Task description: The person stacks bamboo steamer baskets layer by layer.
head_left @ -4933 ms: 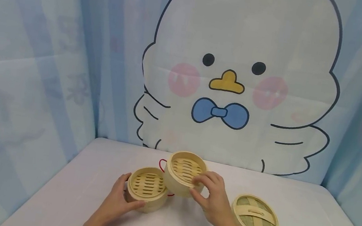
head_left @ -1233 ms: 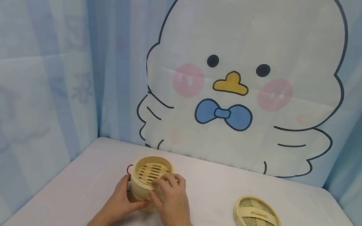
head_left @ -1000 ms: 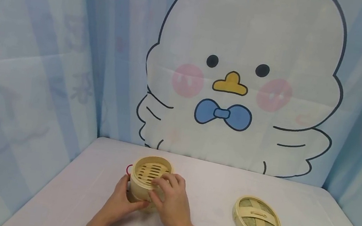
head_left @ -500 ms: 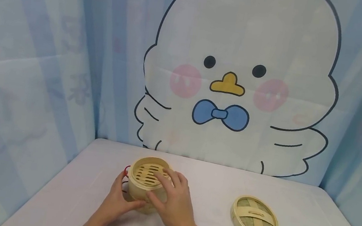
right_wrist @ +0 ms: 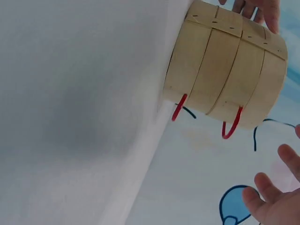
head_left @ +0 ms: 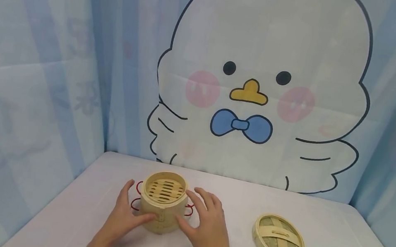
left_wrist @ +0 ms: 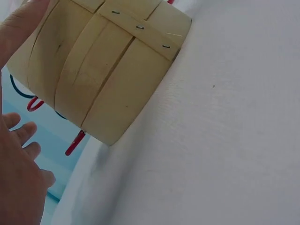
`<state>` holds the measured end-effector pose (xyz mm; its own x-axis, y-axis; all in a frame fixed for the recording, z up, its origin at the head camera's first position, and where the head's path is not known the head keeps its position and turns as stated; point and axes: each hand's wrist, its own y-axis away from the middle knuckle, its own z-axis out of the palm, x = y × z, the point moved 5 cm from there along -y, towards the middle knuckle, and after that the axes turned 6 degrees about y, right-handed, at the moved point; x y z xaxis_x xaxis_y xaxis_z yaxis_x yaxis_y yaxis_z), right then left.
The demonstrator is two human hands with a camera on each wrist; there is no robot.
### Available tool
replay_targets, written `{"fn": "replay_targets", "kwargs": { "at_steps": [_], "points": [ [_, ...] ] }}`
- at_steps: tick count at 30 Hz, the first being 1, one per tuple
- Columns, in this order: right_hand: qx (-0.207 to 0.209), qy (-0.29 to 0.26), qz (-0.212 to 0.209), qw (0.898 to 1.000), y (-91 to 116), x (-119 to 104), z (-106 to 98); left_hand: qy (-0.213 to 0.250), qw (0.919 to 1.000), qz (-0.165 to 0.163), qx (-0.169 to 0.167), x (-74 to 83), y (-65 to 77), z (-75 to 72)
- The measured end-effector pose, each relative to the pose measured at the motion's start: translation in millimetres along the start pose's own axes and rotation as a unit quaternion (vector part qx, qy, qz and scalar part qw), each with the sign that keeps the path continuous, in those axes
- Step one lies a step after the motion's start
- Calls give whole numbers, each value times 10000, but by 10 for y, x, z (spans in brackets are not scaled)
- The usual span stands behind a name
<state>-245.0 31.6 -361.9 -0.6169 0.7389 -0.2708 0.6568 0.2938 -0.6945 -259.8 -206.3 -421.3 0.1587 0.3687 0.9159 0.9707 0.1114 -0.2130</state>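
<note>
Two small bamboo steamer baskets stand stacked on the table, the upper basket (head_left: 151,206) squarely on the lower basket (head_left: 165,225). Slats show inside the upper one, and red loop handles stick out on both sides. On the left of the stack is my left hand (head_left: 121,220), fingers spread, its thumb at the front wall; whether it touches I cannot tell. My right hand (head_left: 209,229) is spread on the right side, thumb tip close to the wall. In the right wrist view, its fingers (right_wrist: 268,187) are apart from the baskets.
A round bamboo steamer lid (head_left: 280,242) with crossed strips and a handle lies on the white table (head_left: 242,213), right of the stack. Behind stands a cloth backdrop (head_left: 246,159) with a cartoon bird; blue curtains hang at both sides.
The upper basket was carried left in my right hand and set on the lower one. Both hands have since loosened and drawn apart from the stack. The lid stays put.
</note>
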Motion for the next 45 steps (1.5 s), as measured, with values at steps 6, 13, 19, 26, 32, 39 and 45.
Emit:
{"fn": "replay_targets", "kwargs": {
  "at_steps": [6,13,19,26,32,39,45],
  "points": [
    [185,243,13,9995,88,146,-160,49,10000,39,36,65,-27,-6],
    [382,500,4,9980,152,280,-361,111,9996,236,53,137,-27,9],
    [450,594,-40,9972,185,371,-498,107,9999,95,1,160,-29,50],
    [290,805,197,9961,247,539,-629,46,9998,173,-47,179,-37,97],
    [406,884,162,9951,304,704,-769,83,9997,220,-64,191,-27,110],
    [510,985,73,9938,345,880,-912,113,9999,75,-81,175,-30,161],
    [381,1322,-82,9905,402,1014,-978,110,9999,34,-38,166,-27,167]
  ]
}}
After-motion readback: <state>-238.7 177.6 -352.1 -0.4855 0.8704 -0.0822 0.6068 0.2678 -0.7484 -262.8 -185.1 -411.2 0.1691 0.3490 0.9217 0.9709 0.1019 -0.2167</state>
